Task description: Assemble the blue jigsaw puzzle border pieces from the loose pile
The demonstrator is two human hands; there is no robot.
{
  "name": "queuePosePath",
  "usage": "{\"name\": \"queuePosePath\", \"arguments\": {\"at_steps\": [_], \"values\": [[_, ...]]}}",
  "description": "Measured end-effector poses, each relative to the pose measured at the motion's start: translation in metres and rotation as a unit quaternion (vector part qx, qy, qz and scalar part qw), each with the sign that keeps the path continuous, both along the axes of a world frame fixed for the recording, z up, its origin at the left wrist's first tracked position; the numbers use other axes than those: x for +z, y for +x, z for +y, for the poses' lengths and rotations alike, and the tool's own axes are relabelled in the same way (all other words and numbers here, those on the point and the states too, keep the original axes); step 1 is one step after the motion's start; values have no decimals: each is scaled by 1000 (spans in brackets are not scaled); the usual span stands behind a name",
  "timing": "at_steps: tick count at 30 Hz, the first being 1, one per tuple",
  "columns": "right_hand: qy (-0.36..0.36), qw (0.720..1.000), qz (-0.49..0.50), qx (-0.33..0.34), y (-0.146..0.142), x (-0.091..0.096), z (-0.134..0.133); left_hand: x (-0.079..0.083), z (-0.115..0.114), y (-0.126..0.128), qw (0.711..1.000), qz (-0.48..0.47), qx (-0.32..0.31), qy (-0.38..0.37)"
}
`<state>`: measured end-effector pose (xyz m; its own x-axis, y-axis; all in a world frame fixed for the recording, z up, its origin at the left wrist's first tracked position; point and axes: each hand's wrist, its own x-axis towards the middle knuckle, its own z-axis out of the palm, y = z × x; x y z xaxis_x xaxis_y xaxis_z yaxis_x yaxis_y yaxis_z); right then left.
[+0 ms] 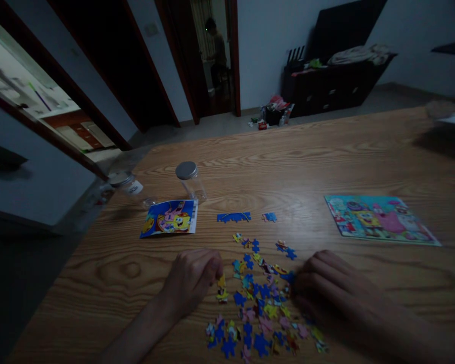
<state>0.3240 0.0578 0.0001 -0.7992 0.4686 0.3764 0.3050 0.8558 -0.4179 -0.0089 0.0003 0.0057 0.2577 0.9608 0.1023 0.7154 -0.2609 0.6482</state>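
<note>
A loose pile of small jigsaw pieces (258,298), mostly blue, pink and yellow, lies on the wooden table (288,162) in front of me. My left hand (191,283) is curled at the pile's left side, its fingertips at a yellow jigsaw piece (222,288). Whether it grips that piece is hidden. My right hand (326,288) rests in shadow at the right side, nearest a blue piece (288,277), and shows nothing held. Beyond the pile lie a joined blue strip of pieces (233,217) and a smaller joined bit (269,217).
A SpongeBob picture sheet (381,220) lies at right and a smaller card (169,218) at left. An upright lidded jar (190,181) stands behind the card; another jar (129,184) lies on its side near the table's left edge. A person (217,53) stands beyond a doorway.
</note>
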Motion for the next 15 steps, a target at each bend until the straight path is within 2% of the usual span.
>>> {"name": "queuePosePath", "arguments": {"at_steps": [9,15], "values": [[-41,998,-35,-10,0,4,-1,0,0,0,1000,3,-8,5],[-41,999,-28,-5,1,8,1,1,1,0,1000,4,-6,4]]}}
